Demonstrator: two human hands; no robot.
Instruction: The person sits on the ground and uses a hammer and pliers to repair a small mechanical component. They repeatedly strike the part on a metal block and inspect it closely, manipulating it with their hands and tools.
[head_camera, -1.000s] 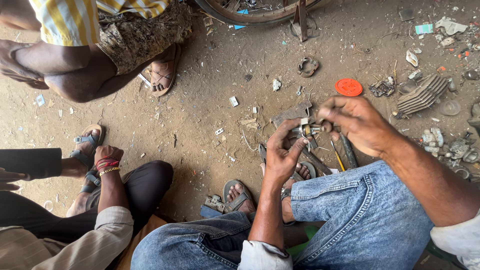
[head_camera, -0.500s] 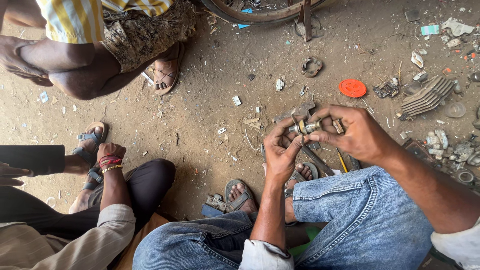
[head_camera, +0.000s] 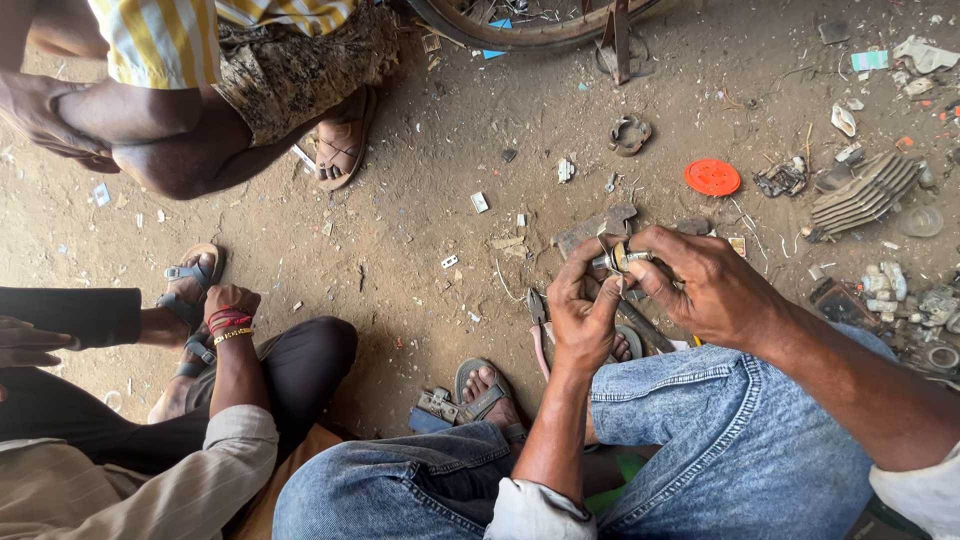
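As dust and scrap lie scattered over the dirt floor, a person in blue jeans sits low and works a small metal part between both hands. The left hand rises from below with fingers curled around the part's near end, while the right hand comes in from the side and pinches the other end with thumb and fingertips; both are grasping it, held just above the knees and clear of the ground. Directly beneath the hands, a pair of pliers rests on the dirt beside a sandalled foot. A round orange lid lies farther off, near a finned grey engine part and a heap of small debris at the right edge. A rusty ring-shaped piece sits below the rim of a wheel at the top. To the left, another person in dark trousers rests a hand with red and gold bangles on a knee, and a third person in a yellow striped shirt crouches nearby in sandals.
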